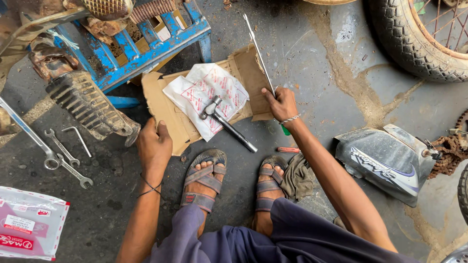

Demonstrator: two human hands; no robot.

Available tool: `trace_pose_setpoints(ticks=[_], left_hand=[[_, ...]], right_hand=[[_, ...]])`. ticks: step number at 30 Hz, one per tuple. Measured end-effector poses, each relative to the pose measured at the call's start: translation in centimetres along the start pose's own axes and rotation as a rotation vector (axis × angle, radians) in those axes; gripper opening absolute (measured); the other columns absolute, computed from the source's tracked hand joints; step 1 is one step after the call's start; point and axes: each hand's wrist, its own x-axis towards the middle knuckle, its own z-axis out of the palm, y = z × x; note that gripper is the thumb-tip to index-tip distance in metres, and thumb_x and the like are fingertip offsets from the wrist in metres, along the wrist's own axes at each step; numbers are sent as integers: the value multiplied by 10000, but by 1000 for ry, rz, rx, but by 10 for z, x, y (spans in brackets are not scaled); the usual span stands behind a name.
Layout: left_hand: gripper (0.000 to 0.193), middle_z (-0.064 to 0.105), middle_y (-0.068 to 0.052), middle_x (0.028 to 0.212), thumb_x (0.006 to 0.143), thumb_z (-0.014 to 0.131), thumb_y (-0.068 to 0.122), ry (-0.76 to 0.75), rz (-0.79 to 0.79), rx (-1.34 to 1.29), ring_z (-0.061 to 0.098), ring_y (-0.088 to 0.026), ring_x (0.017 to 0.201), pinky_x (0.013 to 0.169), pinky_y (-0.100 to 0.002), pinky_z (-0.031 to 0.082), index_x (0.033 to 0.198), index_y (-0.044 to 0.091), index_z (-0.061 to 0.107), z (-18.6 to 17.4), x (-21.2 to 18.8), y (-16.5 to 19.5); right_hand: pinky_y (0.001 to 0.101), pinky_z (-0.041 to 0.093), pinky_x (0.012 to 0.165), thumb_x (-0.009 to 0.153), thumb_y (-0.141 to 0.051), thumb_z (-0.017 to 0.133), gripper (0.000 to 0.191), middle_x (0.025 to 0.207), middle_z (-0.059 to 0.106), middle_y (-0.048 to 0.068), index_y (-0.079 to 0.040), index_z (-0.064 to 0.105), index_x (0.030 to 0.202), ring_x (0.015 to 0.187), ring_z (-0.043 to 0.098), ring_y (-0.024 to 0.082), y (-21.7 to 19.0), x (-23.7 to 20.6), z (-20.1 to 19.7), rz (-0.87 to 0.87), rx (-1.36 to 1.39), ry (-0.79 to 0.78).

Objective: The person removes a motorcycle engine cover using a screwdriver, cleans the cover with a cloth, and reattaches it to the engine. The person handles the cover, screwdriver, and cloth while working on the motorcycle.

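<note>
My right hand (281, 103) is closed around a long thin metal tool (257, 47) with a green handle end (285, 130); its shaft points up and away over a flattened cardboard sheet (165, 114). My left hand (154, 144) rests on the cardboard's near left edge, fingers curled over it. On the cardboard lies a white printed plastic bag (204, 95) with a metal hammer (226, 125) across it. My sandalled feet (234, 180) stand just below the cardboard.
A blue wooden stool (146, 44) with rusty parts and a finned exhaust piece (87, 104) stand at upper left. Wrenches (61, 156) and a packet (29, 224) lie left. A tyre (414, 44), grey body panel (385, 158), chain (448, 148), rag (297, 178) and small orange-red tool (288, 149) lie right.
</note>
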Motion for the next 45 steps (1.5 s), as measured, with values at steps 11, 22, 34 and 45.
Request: trace_pose_setpoints(ticks=[11,22,34,45], left_hand=[[136,695,-202,783,906,590,66,-173,169,-413,739,-317,637,574,-406,542,1000,26,679,70,-1,127],[277,775,-131,1166,1043,577,110,-623,182,-756,774,-156,998,855,-292,627,1287,3,654,66,-24,133],[147,738,-146,956,932,714,108,27,-132,37,733,-305,826,730,-385,580,1065,56,751,-39,-125,-82],[278,699,-150,1049,914,733,318,-210,-216,273,688,-388,934,766,-510,552,1049,80,683,1,-75,-30]], right_hand=[[388,268,445,968,-402,827,640,568,369,4,-3,473,614,538,334,111,49,-24,-125,197,-207,244],[240,416,474,1039,-131,693,189,731,618,3,52,738,1056,575,555,60,61,-43,-165,322,98,454],[254,362,497,1165,-173,609,257,755,545,13,12,652,992,564,460,85,54,-72,-140,246,531,133],[262,384,478,1116,-220,590,316,676,559,4,24,670,931,538,481,85,39,-76,-94,201,222,-191]])
